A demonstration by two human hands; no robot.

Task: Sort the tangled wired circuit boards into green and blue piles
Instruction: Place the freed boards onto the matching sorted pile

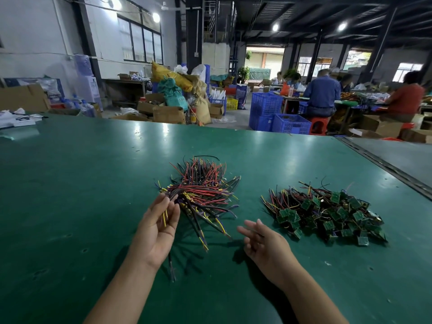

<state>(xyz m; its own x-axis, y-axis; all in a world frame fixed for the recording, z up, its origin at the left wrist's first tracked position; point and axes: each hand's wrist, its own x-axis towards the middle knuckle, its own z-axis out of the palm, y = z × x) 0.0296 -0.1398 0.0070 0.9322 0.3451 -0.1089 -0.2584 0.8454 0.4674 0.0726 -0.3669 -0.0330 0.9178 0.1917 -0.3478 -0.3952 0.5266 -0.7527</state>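
On green table point(70, 183), left hand point(156, 228) grip pinching wire tangle point(201, 190), right hand point(264, 244) grip spread, green-board pile point(332, 213) beside

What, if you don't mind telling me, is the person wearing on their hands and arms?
Nothing that shows. The left hand and right hand have no gloves, and I can see no rings or watch. The left forearm and right forearm are uncovered too, with no sleeve in view down to the picture's lower edge.
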